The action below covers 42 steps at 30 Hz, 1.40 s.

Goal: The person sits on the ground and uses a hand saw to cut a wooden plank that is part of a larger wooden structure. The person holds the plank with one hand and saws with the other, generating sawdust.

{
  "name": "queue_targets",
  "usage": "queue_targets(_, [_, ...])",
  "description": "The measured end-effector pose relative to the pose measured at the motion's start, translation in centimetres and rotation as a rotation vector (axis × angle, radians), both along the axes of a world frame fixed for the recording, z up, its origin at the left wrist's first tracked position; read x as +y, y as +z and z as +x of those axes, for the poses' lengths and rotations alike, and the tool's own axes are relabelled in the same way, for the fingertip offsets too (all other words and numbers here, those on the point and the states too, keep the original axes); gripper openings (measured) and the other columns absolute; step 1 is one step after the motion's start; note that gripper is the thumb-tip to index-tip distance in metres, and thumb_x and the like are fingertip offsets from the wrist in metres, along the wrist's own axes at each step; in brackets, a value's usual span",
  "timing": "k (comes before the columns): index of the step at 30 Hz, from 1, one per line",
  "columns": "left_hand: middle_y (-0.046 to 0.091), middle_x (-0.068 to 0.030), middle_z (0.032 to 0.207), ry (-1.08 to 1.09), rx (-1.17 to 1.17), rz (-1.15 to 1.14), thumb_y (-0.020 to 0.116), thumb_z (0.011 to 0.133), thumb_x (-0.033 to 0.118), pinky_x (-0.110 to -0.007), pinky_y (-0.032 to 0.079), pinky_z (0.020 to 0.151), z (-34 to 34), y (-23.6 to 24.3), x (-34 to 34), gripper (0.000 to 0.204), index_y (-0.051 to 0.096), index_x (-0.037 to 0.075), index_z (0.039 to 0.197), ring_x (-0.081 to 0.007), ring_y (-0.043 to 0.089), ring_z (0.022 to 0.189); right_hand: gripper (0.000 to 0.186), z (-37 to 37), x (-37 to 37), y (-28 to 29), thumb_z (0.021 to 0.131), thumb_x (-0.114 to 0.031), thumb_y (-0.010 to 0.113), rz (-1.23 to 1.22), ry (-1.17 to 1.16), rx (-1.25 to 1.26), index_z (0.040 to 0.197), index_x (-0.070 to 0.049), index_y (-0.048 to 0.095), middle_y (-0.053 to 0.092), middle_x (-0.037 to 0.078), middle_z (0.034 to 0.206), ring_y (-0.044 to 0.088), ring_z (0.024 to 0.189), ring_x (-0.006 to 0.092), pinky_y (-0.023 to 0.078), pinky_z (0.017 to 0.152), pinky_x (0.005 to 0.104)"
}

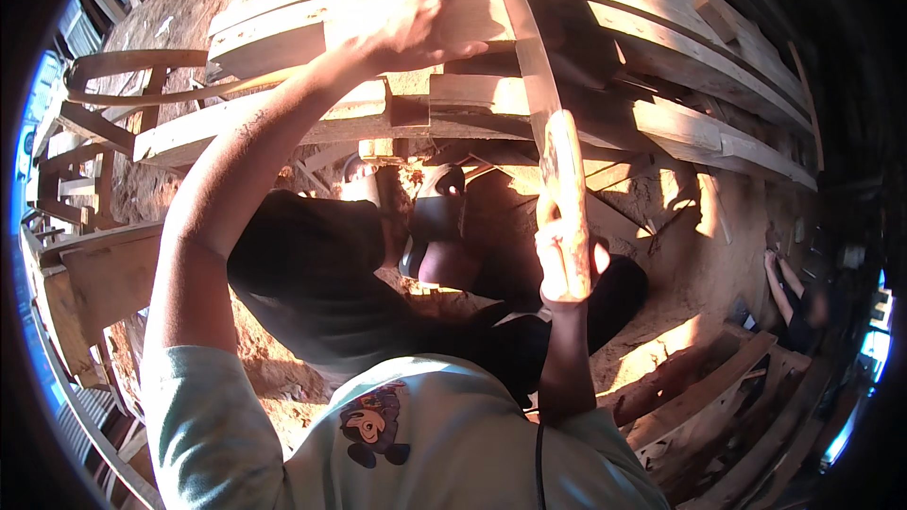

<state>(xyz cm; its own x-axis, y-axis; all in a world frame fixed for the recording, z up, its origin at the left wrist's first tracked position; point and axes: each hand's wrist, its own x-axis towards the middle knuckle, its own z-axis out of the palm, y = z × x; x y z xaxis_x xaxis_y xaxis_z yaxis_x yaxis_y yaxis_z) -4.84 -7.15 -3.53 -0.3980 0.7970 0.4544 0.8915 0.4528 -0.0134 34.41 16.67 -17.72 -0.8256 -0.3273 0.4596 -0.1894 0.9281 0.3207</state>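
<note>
A handsaw with a long flat blade (529, 47) and a pale wooden handle (565, 170) points away from me. My right hand (565, 264) is wrapped round the lower end of that handle. The blade lies across the timbers, but I cannot tell how deep its teeth sit in the wood. To its left, my left hand (411, 26) rests on a light wooden beam (274, 47) with thumb and fingers spread, holding nothing. A nearer beam (477, 94) with a square notch runs crosswise between my hands and my legs.
More long beams (652, 33) lie side by side beyond the saw, with a small block (715, 14) on them. Wooden frames (104, 283) stand at the left, and timber pieces (699, 397) lie at lower right. Another person (808, 307) is at the far right.
</note>
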Motion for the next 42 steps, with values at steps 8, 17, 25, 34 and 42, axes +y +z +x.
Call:
queue_targets(8, [0.067,-0.0131,0.117,0.032,-0.059,-0.113,0.059,0.099,0.057,-0.051,0.038,0.111,-0.1,-0.5,0.0,0.052,0.067,0.010,0.122,-0.0325,0.054,0.120,0.010,5.3,-2.1,7.6,0.089,-0.002,0.068,-1.554,0.004,-0.076,0.100,0.000,0.068,0.064,0.008,0.082,0.060,0.066,0.0179,0.050,0.066,0.0309])
queue_targets(17, [0.065,-0.0117,0.109,0.053,0.027,0.045,0.068,0.094,0.051,-0.050,0.043,0.107,-1.0,-1.3,-0.1,0.048,0.069,0.009,0.118,-0.0311,0.056,0.115,0.011,-2.4,-0.2,5.2,0.091,0.001,0.067,-1.355,-0.064,-0.096,0.101,-0.002,0.069,0.064,0.002,0.077,0.057,0.060,0.0137,0.046,0.054,0.0256])
queue_targets(25, [0.064,-0.0107,0.110,0.032,0.095,0.112,0.069,0.093,0.041,-0.050,0.043,0.105,-1.0,-1.2,-0.7,0.039,0.067,0.012,0.118,-0.0311,0.056,0.114,0.016,11.8,-0.7,7.2,0.081,0.004,0.071,-1.793,0.149,-0.226,0.095,0.001,0.066,0.065,0.014,0.094,0.059,0.075,0.0213,0.053,0.076,0.0383])
queue_targets(34, [0.063,-0.0070,0.110,0.040,0.029,0.054,0.072,0.092,0.027,-0.046,0.047,0.102,-1.8,0.5,-0.8,0.029,0.065,0.013,0.117,-0.0291,0.061,0.106,0.022,5.6,0.9,10.0,0.084,-0.001,0.061,-2.566,0.058,-0.221,0.105,0.002,0.058,0.055,0.010,0.082,0.049,0.065,0.0186,0.042,0.060,0.0302])
queue_targets(42, [0.060,-0.0188,0.124,0.368,-0.435,-0.149,0.070,0.091,0.050,-0.050,0.050,0.102,5.3,6.3,0.8,0.053,0.065,0.008,0.123,-0.0344,0.056,0.125,0.015,7.2,5.7,6.3,0.086,-0.002,0.058,-2.164,-0.088,-0.082,0.100,0.002,0.061,0.050,0.006,0.066,0.040,0.046,0.0108,0.032,0.045,0.0252])
